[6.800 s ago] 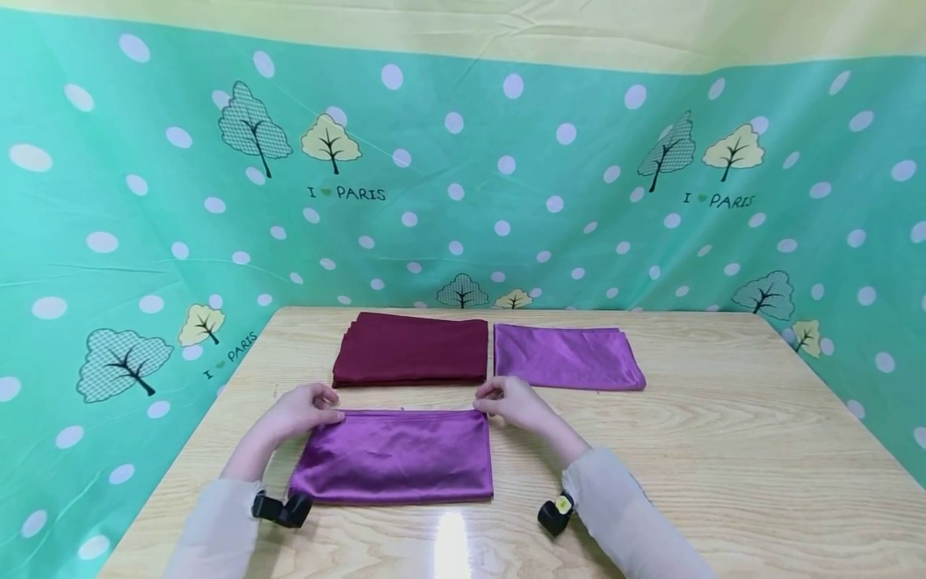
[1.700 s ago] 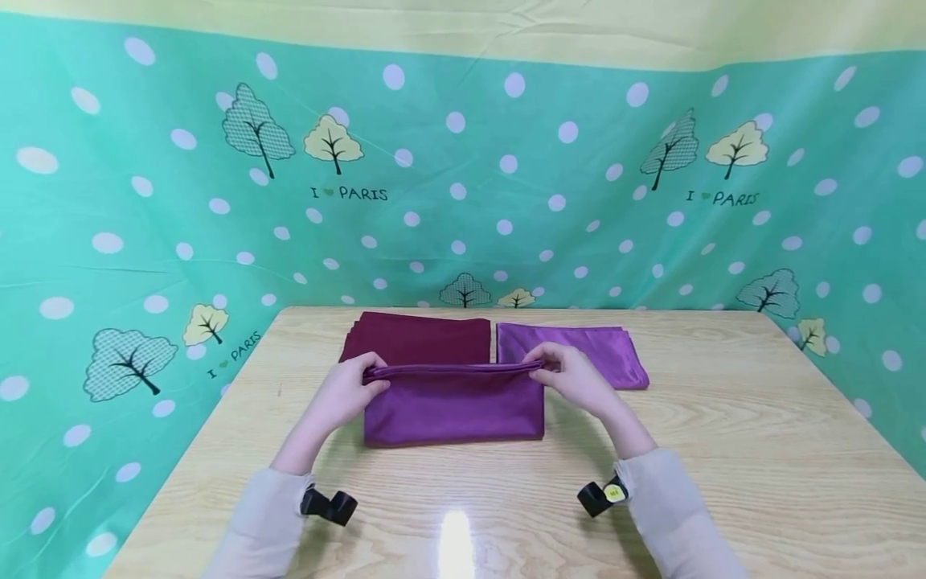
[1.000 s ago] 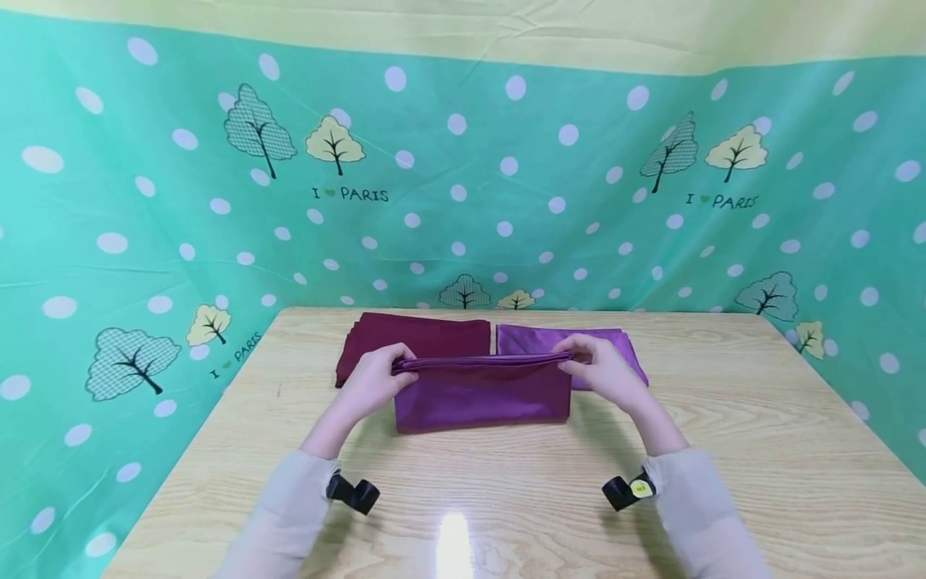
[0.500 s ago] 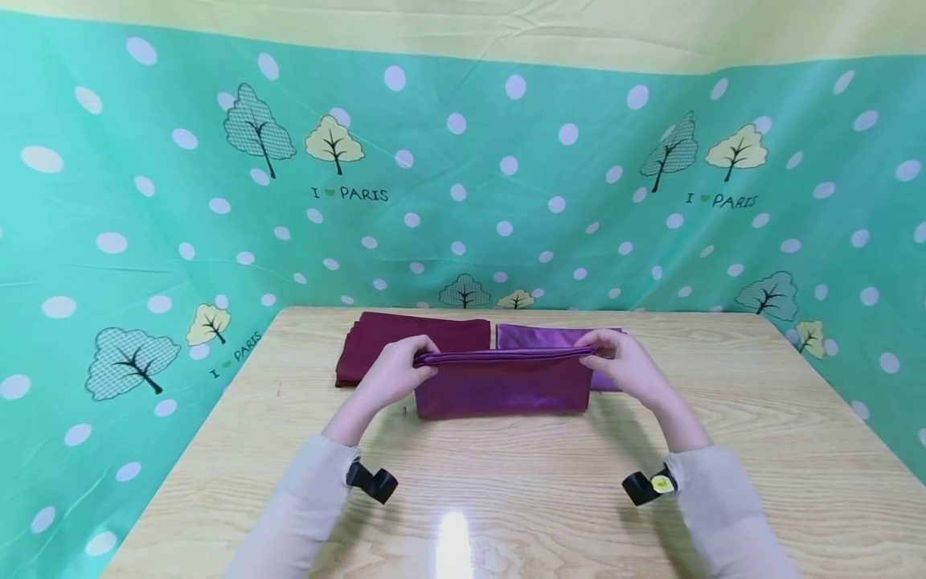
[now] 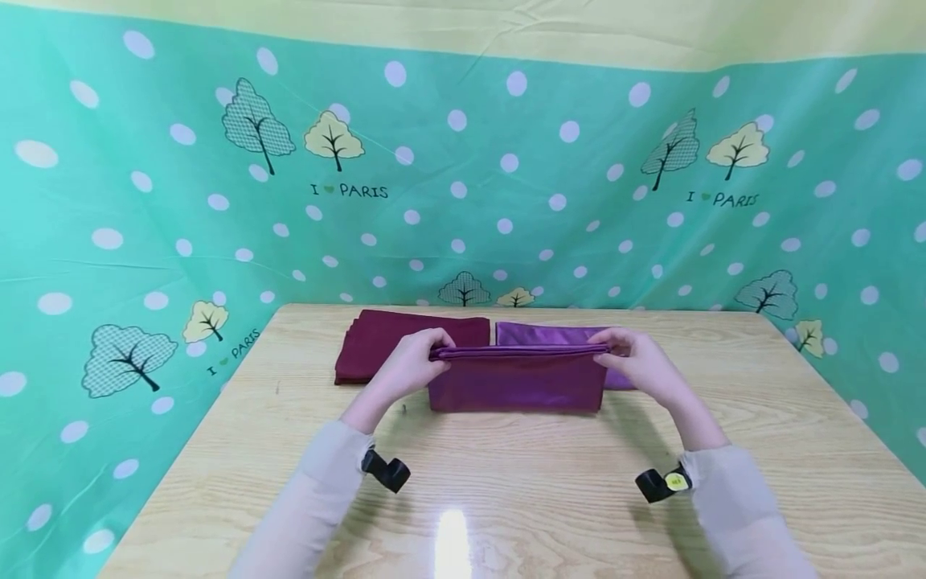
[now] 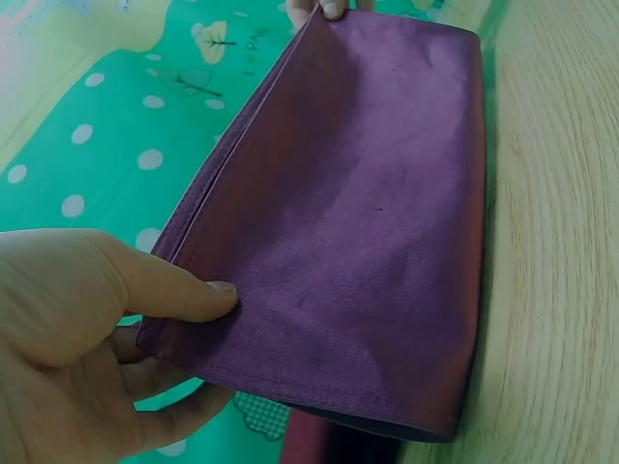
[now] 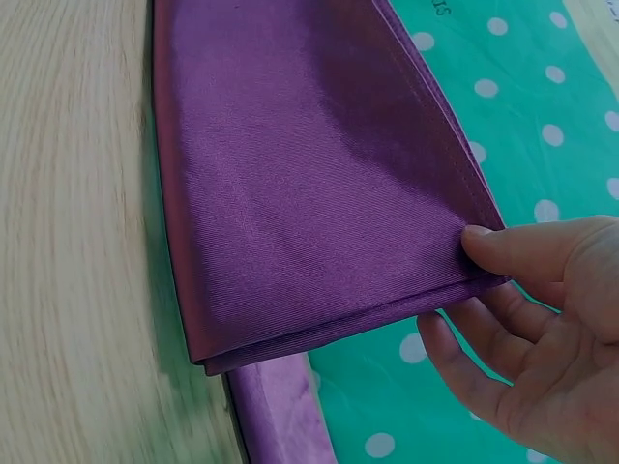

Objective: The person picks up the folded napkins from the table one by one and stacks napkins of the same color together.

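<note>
A folded purple satin cloth [image 5: 517, 384] hangs upright between my two hands, its top edge stretched level. My left hand [image 5: 419, 362] pinches the upper left corner, thumb on the near face, as the left wrist view of the cloth [image 6: 358, 213] shows. At the upper right corner, my right hand [image 5: 637, 362] pinches with the thumb in front and fingers behind. Behind the held cloth lies a second folded purple cloth [image 5: 542, 334], mostly hidden by it. To its left is a stack of folded dark red cloth [image 5: 391, 334], partly covered by my left hand.
The wooden table [image 5: 535, 498] reaches back to a green polka-dot curtain [image 5: 463, 209] printed with trees. A bright light reflection shows on the table's near part. Each wrist carries a small black camera [image 5: 387, 470].
The purple cloth, lying flat near the front left at first, has been lifted by its far corners and carried right and back, towards the second purple cloth. Both hands moved with it.
</note>
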Available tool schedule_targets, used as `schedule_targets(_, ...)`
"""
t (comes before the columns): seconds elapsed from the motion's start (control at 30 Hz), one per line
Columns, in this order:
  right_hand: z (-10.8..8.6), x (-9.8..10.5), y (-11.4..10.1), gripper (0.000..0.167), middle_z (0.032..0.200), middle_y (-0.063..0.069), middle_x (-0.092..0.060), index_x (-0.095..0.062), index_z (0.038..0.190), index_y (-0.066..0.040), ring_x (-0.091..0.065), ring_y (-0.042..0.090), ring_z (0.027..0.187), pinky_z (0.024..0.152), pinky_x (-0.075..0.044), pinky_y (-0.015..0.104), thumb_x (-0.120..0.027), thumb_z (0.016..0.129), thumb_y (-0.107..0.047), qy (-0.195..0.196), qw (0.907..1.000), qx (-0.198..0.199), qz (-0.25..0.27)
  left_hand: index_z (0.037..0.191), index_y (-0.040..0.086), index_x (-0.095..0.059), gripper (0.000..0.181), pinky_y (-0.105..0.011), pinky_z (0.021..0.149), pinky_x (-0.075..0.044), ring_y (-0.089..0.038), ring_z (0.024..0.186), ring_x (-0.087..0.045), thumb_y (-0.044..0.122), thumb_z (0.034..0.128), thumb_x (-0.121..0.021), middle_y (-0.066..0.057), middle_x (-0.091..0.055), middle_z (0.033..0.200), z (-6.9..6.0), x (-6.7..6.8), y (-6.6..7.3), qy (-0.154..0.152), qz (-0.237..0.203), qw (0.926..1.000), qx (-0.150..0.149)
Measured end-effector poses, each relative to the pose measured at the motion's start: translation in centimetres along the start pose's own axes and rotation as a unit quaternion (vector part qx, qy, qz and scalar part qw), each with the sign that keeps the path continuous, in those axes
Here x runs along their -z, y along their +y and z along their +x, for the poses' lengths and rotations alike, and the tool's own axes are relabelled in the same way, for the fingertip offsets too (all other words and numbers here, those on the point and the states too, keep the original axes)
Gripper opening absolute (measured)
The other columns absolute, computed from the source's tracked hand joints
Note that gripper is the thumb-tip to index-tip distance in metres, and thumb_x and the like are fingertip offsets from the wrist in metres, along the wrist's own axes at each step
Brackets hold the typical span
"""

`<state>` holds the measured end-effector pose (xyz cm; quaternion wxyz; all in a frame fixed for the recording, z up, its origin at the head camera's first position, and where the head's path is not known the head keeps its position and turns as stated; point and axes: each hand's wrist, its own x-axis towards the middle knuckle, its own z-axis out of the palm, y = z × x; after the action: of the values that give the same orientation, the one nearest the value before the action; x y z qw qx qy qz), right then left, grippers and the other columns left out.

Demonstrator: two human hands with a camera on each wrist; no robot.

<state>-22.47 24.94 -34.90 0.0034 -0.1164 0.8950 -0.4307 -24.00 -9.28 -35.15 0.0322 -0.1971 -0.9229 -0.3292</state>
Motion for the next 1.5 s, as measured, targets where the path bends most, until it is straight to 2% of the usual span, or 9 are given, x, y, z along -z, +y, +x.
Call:
schedule_targets(0.07,0.0,0.3,0.0,0.026,0.107,0.016,-0.062,-0.060,0.111,-0.002,-0.056,0.013,0.085,0.070,-0.045,0.023,-0.059,0.087,-0.012,0.000,0.9999,-0.001,-0.014,0.093,0.011,-0.063,0.020,-0.034,0.083,-0.047,-0.019,0.094,-0.060,0.003,0.0760,-0.068,-0.003,-0.065,0.097,0.2,-0.1,0.2,-0.003,-0.002,1.0000,0.001)
schedule_targets(0.2,0.0,1.0,-0.1,0.026,0.098,0.016,-0.062,-0.060,0.111,-0.003,-0.048,0.007,0.059,0.053,-0.042,0.024,-0.059,0.087,-0.014,-0.003,0.9996,-0.012,-0.024,0.096,0.009,-0.065,0.021,-0.034,0.086,-0.047,-0.020,0.097,-0.059,0.004,0.0768,-0.068,-0.005,-0.065,0.100,0.7,-0.2,0.5,-0.008,0.003,0.9999,0.007)
schedule_targets(0.27,-0.1,1.3,-0.2,0.025,0.096,0.016,-0.062,-0.061,0.110,-0.003,-0.044,0.009,0.056,0.049,-0.039,0.025,-0.058,0.088,-0.014,-0.003,0.9995,-0.013,-0.029,0.096,0.009,-0.066,0.019,-0.034,0.085,-0.047,-0.020,0.097,-0.059,0.005,0.0772,-0.068,-0.005,-0.064,0.099,1.0,-0.2,0.6,-0.011,0.011,0.9999,0.006)
schedule_targets(0.47,-0.2,1.9,-0.3,0.023,0.104,0.017,-0.062,-0.061,0.108,-0.001,-0.055,0.017,0.083,0.070,-0.044,0.025,-0.057,0.088,-0.011,0.008,0.9987,-0.005,-0.049,0.092,0.010,-0.066,0.015,-0.033,0.081,-0.047,-0.018,0.091,-0.059,0.006,0.0782,-0.067,-0.004,-0.064,0.095,1.6,-0.3,1.1,-0.020,0.017,0.9997,0.001)
schedule_targets(0.53,-0.3,2.1,-0.3,0.024,0.105,0.018,-0.062,-0.061,0.108,0.000,-0.055,0.017,0.085,0.072,-0.044,0.026,-0.057,0.088,-0.012,0.012,0.9987,-0.007,-0.049,0.091,0.011,-0.065,0.014,-0.033,0.081,-0.047,-0.018,0.090,-0.058,0.007,0.0783,-0.067,-0.003,-0.063,0.094,1.8,-0.3,1.3,-0.021,0.014,0.9997,0.002)
schedule_targets(0.8,-0.5,2.8,-0.1,0.025,0.104,0.017,-0.062,-0.059,0.110,0.000,-0.055,0.011,0.086,0.076,-0.042,0.025,-0.056,0.089,-0.013,0.026,0.9984,-0.006,-0.049,0.090,0.013,-0.064,0.013,-0.032,0.079,-0.046,-0.016,0.087,-0.056,0.008,0.0782,-0.068,-0.002,-0.064,0.093,2.8,-0.8,1.5,-0.015,0.020,0.9997,-0.008)
schedule_targets(1.0,-0.6,3.3,0.5,0.027,0.104,0.018,-0.062,-0.058,0.111,0.001,-0.054,-0.002,0.080,0.073,-0.043,0.020,-0.056,0.089,-0.015,0.043,0.9982,-0.008,-0.042,0.093,0.012,-0.065,0.014,-0.032,0.081,-0.046,-0.016,0.088,-0.057,0.008,0.0800,-0.066,-0.002,-0.065,0.094,3.1,-1.4,1.7,-0.013,0.013,0.9996,-0.020)
schedule_targets(1.23,-0.6,4.1,0.9,0.027,0.106,0.020,-0.060,-0.057,0.113,0.002,-0.052,-0.006,0.080,0.071,-0.043,0.015,-0.055,0.090,-0.014,0.061,0.9975,-0.004,-0.036,0.095,0.013,-0.064,0.014,-0.031,0.081,-0.046,-0.015,0.089,-0.057,0.008,0.0820,-0.064,-0.002,-0.065,0.097,3.4,-2.1,2.3,-0.015,0.010,0.9994,-0.031)
schedule_targets(1.5,-0.5,4.9,1.1,0.031,0.111,0.020,-0.057,-0.055,0.117,0.002,-0.049,-0.011,0.082,0.072,-0.041,0.013,-0.053,0.092,-0.016,0.091,0.9953,-0.007,-0.032,0.106,0.009,-0.063,0.022,-0.033,0.090,-0.045,-0.019,0.104,-0.057,0.006,0.0839,-0.062,-0.006,-0.063,0.108,4.0,-2.4,3.3,-0.023,0.011,0.9987,-0.044)
